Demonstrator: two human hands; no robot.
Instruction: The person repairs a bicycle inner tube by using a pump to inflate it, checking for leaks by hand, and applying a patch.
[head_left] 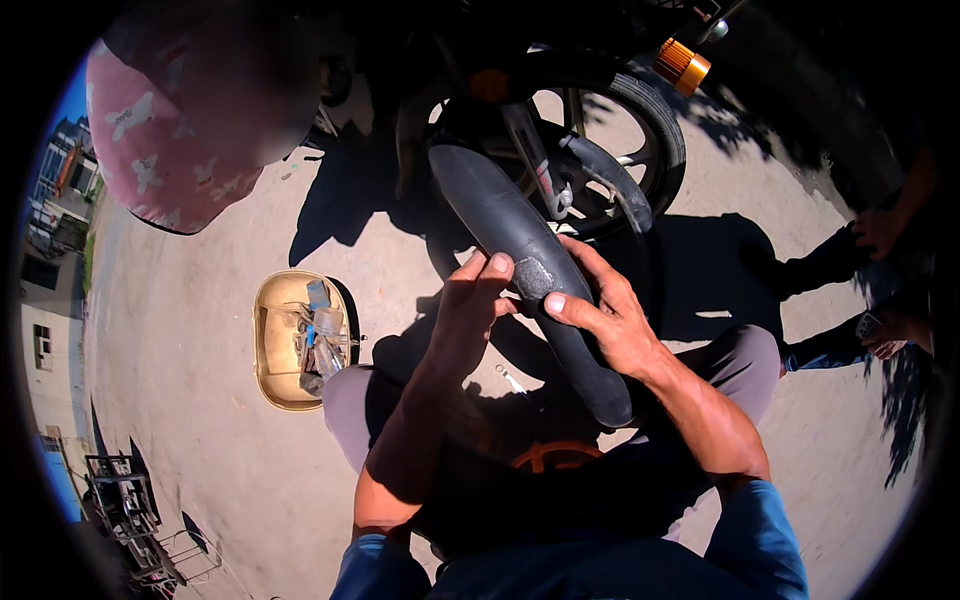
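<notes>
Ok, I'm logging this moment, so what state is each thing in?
Tube: looks inflated, held in both hands
Patch on the tube: grey, rough-looking
Left hand: gripping the tube's edge beside the patch
Right hand: gripping the tube, thumb on top
Wheel: mounted on the bike
Box: open, tools inside

At upper left hangs pink fabric (190,150) printed with white butterfly-like shapes; at upper right is a ribbed amber lamp (682,66). Sunlit pale pavement (240,480) stretches out to pale buildings (50,310) along the left edge, with dark metal frames (125,500) at lower left. At the right edge, a bystander's hand (880,232) shows in shade.
</notes>
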